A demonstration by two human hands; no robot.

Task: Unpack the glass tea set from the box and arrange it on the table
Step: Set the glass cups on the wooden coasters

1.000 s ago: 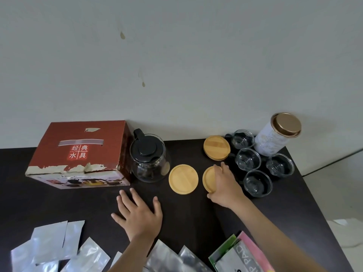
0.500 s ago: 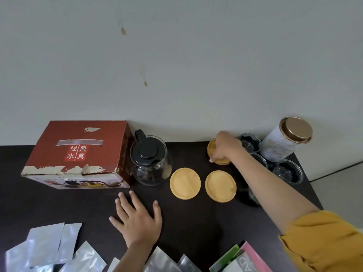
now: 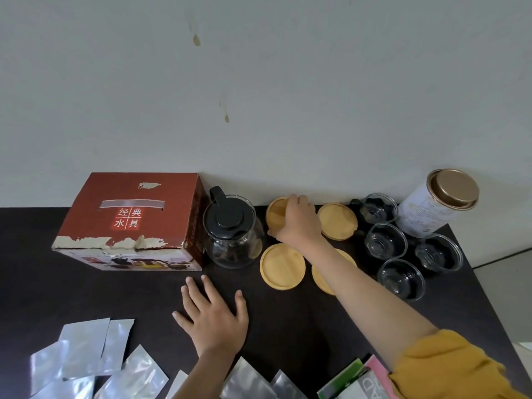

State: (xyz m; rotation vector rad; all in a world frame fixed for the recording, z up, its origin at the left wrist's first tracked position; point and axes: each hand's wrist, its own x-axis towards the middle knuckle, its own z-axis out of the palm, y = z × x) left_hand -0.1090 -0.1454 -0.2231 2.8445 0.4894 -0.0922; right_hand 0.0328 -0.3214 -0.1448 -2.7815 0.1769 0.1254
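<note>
Right hand [image 3: 298, 223] now left of its earlier spot, fingers clamped on far-left coaster [image 3: 276, 211] beside teapot [image 3: 230, 231] | left hand [image 3: 213, 318] flat, spread on table [image 3: 288, 326] | four cups [image 3: 385, 240] right | box [image 3: 129, 223] left

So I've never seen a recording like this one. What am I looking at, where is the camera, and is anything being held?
There is no machine here: a person works with bare hands, filmed by one wide-angle camera on their head, looking down. On the dark table stand a red box, a glass teapot with a black lid, four round wooden coasters, four small glass cups and a gold-lidded tin. Silver packets lie near the front edge. The left hand rests flat and open on the table. The right hand covers the far-left coaster, fingers curled over its edge; whether it is lifted is unclear.
</note>
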